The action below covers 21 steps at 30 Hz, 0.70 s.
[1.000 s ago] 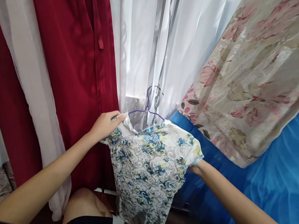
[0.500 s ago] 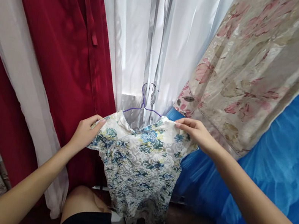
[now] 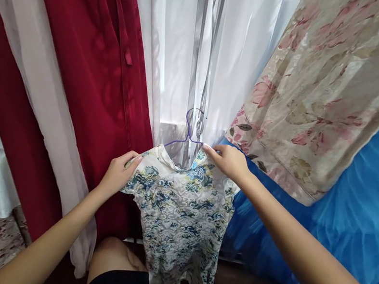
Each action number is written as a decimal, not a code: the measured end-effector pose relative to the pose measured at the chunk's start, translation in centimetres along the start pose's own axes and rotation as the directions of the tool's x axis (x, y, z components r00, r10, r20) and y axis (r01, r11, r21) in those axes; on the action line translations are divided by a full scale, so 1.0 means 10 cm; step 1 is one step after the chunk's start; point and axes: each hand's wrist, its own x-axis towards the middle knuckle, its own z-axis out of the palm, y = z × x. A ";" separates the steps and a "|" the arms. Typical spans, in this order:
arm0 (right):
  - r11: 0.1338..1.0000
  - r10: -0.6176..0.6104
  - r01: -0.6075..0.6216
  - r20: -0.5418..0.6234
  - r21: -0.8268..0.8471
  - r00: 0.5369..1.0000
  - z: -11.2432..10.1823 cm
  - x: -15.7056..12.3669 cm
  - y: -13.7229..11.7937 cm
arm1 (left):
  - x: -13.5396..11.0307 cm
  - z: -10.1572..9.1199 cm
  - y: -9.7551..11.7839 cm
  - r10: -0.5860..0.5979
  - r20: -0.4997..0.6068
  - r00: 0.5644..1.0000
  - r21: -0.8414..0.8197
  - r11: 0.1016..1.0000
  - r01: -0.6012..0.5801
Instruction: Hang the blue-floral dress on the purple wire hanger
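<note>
A small short-sleeved white top with a blue, green and yellow floral print hangs in front of me on a purple wire hanger. Its shoulders cover the hanger's arms; the hook shows above the neckline. My left hand is closed on the top's left shoulder, thumb in front. At the right side of the collar, my right hand pinches the fabric near where the hanger arm enters it. The back of the top is hidden.
Behind the top hang long white fabric and thin straps. A red garment and a pale one are on the left. Floral beige fabric and blue tulle fill the right. My knee is below.
My right hand has shifted inward from the outer shoulder to beside the collar and hanger. My left hand keeps its hold on the shoulder. The whole view has slid slightly right.
</note>
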 end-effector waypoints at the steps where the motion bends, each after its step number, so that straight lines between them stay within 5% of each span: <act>1: 0.999 -0.024 0.023 0.041 0.026 0.999 0.01 -0.02 0.13 | -0.03 -0.01 -0.03 -0.011 0.005 1.000 -0.012 1.000 0.011; 6: 0.922 -0.030 -0.005 0.086 0.388 0.996 0.06 -0.41 0.84 | -0.17 -0.04 -0.24 -0.098 -0.025 0.995 -0.122 0.988 0.095; 10: 0.624 0.104 -0.232 0.215 0.746 0.971 -0.10 -0.68 1.02 | -0.26 -0.01 -0.26 -0.104 -0.120 0.987 -0.123 0.988 0.090; 15: 0.363 0.239 -0.271 0.191 0.892 0.952 -0.47 -0.51 0.63 | -0.25 0.00 -0.16 -0.080 -0.244 0.967 -0.102 0.993 0.057; 19: 0.351 0.226 -0.141 0.062 0.926 0.972 -0.64 -0.45 0.08 | -0.22 0.01 -0.30 -0.112 -0.227 0.968 -0.146 0.986 0.080; 21: 0.363 0.104 -0.069 0.033 0.929 0.994 -0.69 -0.64 -0.23 | -0.24 0.07 -0.42 -0.130 -0.221 0.967 -0.129 0.986 0.103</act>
